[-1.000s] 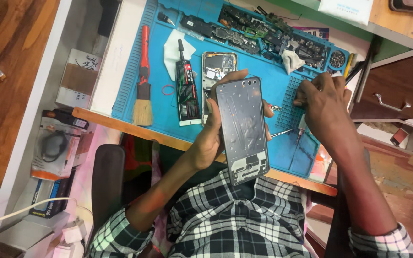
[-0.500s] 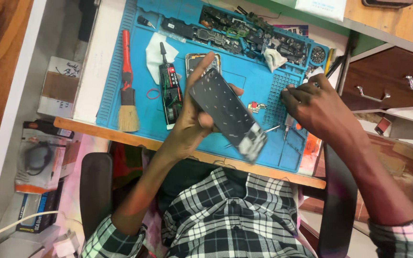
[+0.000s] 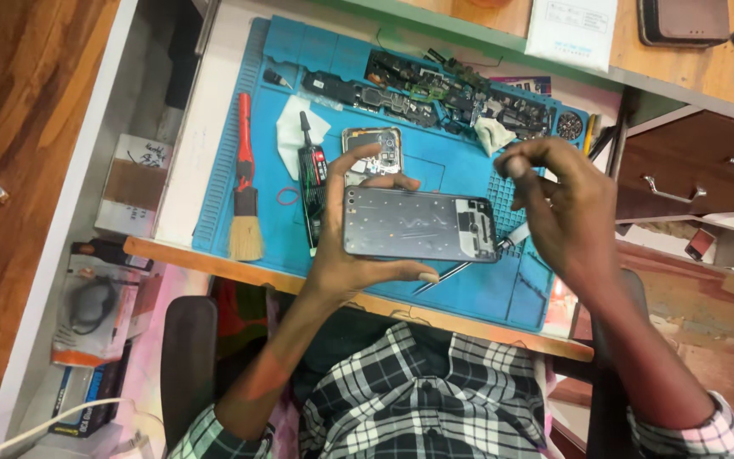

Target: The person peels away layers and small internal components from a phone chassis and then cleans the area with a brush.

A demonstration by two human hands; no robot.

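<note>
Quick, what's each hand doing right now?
Left hand: shut on the opened phone, held sideways.
Right hand: fingertips pinched together; anything between them cannot be told.

I see a white bench (image 3: 189,144); left of it wood floor (image 3: 19,102), right of it brown drawers (image 3: 690,170).

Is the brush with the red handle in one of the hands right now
No, the brush lies on the blue mat, left of the left hand, which holds the opened phone.
</note>
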